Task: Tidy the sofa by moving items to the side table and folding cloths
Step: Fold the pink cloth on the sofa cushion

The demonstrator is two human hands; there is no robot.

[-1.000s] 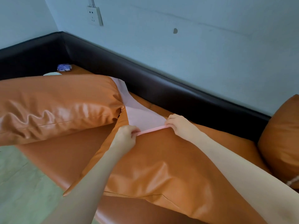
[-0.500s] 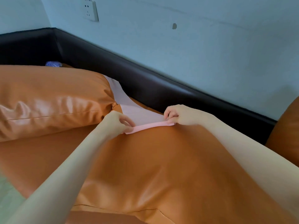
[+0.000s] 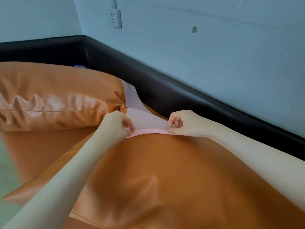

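1. Pale blue walls meet in a corner behind an orange leather sofa with a dark padded back rail; that is the setting for everything below.

2. Left hand: its fingers are curled, and thumb and forefinger pinch the left end of the pink cloth's near edge, just beside the corner of the big orange cushion.

3. Right hand: fingers curled into the palm, with the thumb and fingertip nipping the right end of that same edge. Both hands are clamped on the cloth, neither one free.

4. Between the two hands the edge looks rolled or doubled into a thin pink band, running left to right across the seat. The hands sit at about the same reach, so neither is clearly nearer.

5. The rest of the cloth lies away from the hands, stretching back and to the left toward the rail. Its far end slips behind the big cushion, so I cannot tell how long it is or whether it is pinned there.

6. My guess is that the fold goes along that long axis, the held edge carried forward onto the far part, or the cloth first drawn toward the person to free it. If the cushion traps the far end, the pull may drag unevenly.

7. Farther out, a small bluish item peeks over the cushion near the corner, and a wall socket hangs above.
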